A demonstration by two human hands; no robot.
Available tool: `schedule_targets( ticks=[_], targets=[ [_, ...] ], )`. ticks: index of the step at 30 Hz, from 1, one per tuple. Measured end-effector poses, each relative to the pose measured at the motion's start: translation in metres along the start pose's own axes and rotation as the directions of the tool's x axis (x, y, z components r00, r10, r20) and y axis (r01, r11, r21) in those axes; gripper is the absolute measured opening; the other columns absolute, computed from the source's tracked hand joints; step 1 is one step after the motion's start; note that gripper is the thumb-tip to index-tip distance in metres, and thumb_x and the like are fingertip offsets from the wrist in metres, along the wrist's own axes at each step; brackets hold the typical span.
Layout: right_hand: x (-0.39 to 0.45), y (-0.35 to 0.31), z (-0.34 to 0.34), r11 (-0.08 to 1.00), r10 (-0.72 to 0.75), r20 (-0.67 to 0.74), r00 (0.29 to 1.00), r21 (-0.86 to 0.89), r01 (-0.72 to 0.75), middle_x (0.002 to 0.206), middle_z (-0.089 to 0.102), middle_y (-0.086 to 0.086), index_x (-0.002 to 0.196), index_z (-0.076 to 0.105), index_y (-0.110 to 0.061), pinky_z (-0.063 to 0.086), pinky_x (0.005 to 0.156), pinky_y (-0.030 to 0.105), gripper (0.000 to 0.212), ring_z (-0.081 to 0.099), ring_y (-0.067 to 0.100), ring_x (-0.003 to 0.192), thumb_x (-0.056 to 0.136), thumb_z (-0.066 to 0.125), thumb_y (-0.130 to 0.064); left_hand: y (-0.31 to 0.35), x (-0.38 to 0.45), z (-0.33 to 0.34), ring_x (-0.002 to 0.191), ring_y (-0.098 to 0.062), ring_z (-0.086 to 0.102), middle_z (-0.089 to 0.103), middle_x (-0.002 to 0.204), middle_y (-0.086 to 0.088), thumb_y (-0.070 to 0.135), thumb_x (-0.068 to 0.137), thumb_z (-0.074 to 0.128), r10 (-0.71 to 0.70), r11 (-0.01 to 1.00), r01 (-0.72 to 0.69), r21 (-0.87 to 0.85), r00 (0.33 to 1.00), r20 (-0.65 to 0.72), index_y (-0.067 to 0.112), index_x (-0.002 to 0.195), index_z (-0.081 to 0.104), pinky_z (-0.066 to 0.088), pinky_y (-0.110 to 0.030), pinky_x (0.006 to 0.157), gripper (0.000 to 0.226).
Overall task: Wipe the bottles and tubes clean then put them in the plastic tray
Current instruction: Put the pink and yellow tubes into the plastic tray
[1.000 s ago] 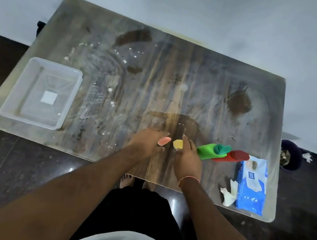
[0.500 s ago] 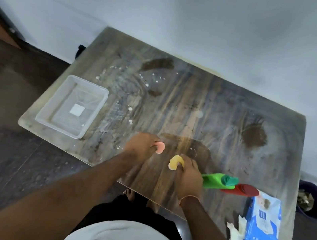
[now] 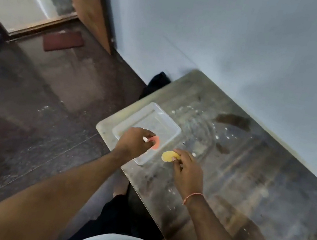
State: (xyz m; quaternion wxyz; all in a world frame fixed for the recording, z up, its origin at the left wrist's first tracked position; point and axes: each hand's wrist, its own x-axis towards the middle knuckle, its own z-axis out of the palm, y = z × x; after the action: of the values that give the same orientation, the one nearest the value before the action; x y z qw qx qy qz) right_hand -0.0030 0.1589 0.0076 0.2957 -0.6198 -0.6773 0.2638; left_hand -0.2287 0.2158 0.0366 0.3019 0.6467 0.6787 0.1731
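Hands were both loaded for the drop-off: the left hand pinched one small orange-pink curved piece above the clear rectangular plastic tray, seemingly so it could fall straight in. The right hand gripped one small yellow rounded piece just beside the tray's near rim — probably next in line. Count — two pieces, one tray on the scuffed wooden table; whether they were tubes or caps could not be told.

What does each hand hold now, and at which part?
The left hand holds an orange tube, the right hand a yellow tube. Each hand covers one end; which end cannot be told.
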Motion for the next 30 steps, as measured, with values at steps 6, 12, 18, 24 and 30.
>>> schedule_targets(
  ticks=[6,12,18,24,30],
  targets=[
    [0.081,-0.049,0.073,0.998,-0.06,0.181,0.982,0.028,0.056,0.126,0.065,-0.014,0.119,0.072,-0.028,0.06,0.091,0.038,0.032,0.067,0.007,0.109,0.096,0.065,-0.008,-0.086,0.056,-0.063,0.083,-0.002,0.067,0.076,0.108,0.019,0.043,0.091,0.074,-0.061,0.998,0.061,0.024,0.998,-0.007,0.035,0.11,0.083,0.053,-0.025,0.075,0.022],
    [0.123,-0.069,0.124,0.999,-0.026,0.358,0.933,-0.035,0.041,0.123,0.062,-0.01,0.119,0.074,-0.025,0.059,0.094,0.036,0.028,0.067,0.013,0.108,0.097,0.068,-0.008,-0.15,0.081,-0.077,0.076,-0.003,0.065,0.071,0.092,0.015,0.047,0.092,0.073,-0.085,0.996,0.082,0.04,0.993,0.08,0.036,0.117,0.081,0.057,-0.027,0.071,0.028],
    [0.133,-0.072,0.151,0.997,0.017,0.449,0.893,-0.079,0.021,0.12,0.062,-0.01,0.117,0.074,-0.025,0.058,0.094,0.036,0.029,0.067,0.014,0.104,0.095,0.07,-0.007,-0.171,0.081,-0.053,0.07,-0.002,0.064,0.065,0.089,0.011,0.052,0.093,0.073,-0.057,0.998,0.06,-0.037,0.996,0.062,0.033,0.115,0.081,0.059,-0.033,0.069,0.031],
    [0.14,-0.073,0.162,0.995,0.035,0.483,0.875,-0.096,0.013,0.121,0.063,-0.008,0.118,0.075,-0.024,0.057,0.094,0.033,0.03,0.066,0.016,0.107,0.095,0.07,-0.005,-0.181,0.08,-0.042,0.07,-0.004,0.066,0.063,0.086,0.011,0.05,0.093,0.075,-0.044,0.99,0.046,-0.135,0.999,0.018,0.034,0.112,0.082,0.059,-0.036,0.069,0.026],
    [0.145,-0.075,0.171,0.994,0.047,0.516,0.855,-0.107,0.01,0.125,0.062,-0.009,0.123,0.074,-0.024,0.056,0.099,0.029,0.029,0.066,0.014,0.111,0.098,0.069,-0.01,-0.184,0.077,-0.038,0.069,-0.003,0.064,0.061,0.087,0.013,0.046,0.094,0.076,-0.009,0.99,0.013,-0.138,1.0,0.024,0.032,0.113,0.082,0.059,-0.036,0.067,0.024]
  ],
)
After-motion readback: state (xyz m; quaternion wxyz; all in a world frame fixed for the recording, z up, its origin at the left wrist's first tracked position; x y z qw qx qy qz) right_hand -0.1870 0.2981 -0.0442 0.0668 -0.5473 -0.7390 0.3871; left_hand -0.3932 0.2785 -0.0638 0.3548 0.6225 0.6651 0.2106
